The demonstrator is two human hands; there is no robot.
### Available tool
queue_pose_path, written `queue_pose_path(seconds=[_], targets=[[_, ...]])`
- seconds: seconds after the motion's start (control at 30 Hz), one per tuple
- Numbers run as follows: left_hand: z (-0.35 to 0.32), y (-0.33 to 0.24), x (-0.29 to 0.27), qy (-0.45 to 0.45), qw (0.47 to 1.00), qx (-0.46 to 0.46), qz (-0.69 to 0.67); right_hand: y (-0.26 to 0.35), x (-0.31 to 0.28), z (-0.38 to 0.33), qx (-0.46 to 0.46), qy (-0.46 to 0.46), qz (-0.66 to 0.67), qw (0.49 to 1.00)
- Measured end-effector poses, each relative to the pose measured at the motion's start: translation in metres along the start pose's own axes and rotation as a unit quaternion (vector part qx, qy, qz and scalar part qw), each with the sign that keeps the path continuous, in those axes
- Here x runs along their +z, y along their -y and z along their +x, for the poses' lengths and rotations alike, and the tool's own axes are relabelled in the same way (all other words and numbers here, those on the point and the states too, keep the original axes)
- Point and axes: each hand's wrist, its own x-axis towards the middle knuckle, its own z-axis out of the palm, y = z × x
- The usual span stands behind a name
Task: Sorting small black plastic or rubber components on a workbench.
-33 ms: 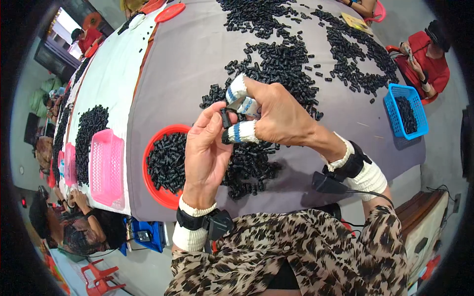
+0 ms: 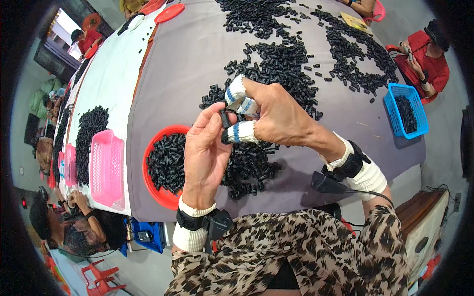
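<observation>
My left hand (image 2: pixel 205 153) pinches a small black cylindrical piece (image 2: pixel 224 118) upright between thumb and fingertips. My right hand (image 2: pixel 286 113) is closed on a small metal blade (image 2: pixel 234 105), whose tip meets the top end of that piece. White knit covers with blue stripes (image 2: pixel 241 132) wrap the thumb and finger of my right hand; its grip hides the rest of the blade. Under both hands spreads a pile of similar black pieces (image 2: pixel 252 170). Just left of my left wrist, a round red tray (image 2: pixel 148 172) holds many more.
Larger heaps of black pieces (image 2: pixel 281 64) cover the far part of the grey-covered table (image 2: pixel 173 74). A pink basket (image 2: pixel 107 167) stands on the left, a blue basket (image 2: pixel 406 111) at the right edge. People sit around, including a person in red (image 2: pixel 429 64) at right.
</observation>
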Motion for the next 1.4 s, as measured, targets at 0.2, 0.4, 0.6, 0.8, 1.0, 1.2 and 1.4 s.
queue_pose_path(seconds=[0.2, 0.4, 0.6, 0.8, 1.0, 1.2, 1.4], targets=[[0.0, -0.003, -0.007, 0.02, 0.998, 0.001, 0.062, -0.007, 0.004, -0.001, -0.023, -0.007, 0.033, 0.999], [0.001, -0.001, -0.009, 0.006, 0.997, -0.006, 0.072, -0.012, 0.003, -0.002, -0.038, -0.009, 0.007, 0.999], [-0.002, -0.006, 0.003, -0.043, 0.985, 0.0, 0.165, -0.016, 0.007, -0.001, -0.077, -0.024, -0.014, 0.997], [0.0, -0.005, 0.006, -0.073, 0.983, -0.016, 0.167, -0.017, 0.007, 0.0, -0.087, -0.015, -0.053, 0.995], [0.001, -0.005, -0.003, -0.093, 0.981, -0.006, 0.167, -0.019, 0.01, 0.002, -0.09, 0.001, -0.078, 0.993], [-0.004, -0.005, -0.001, -0.092, 0.981, -0.011, 0.169, -0.015, 0.013, 0.002, -0.072, 0.017, -0.06, 0.995], [-0.009, -0.016, -0.016, -0.107, 0.978, 0.019, 0.177, -0.017, 0.024, 0.01, -0.075, 0.016, -0.043, 0.996]])
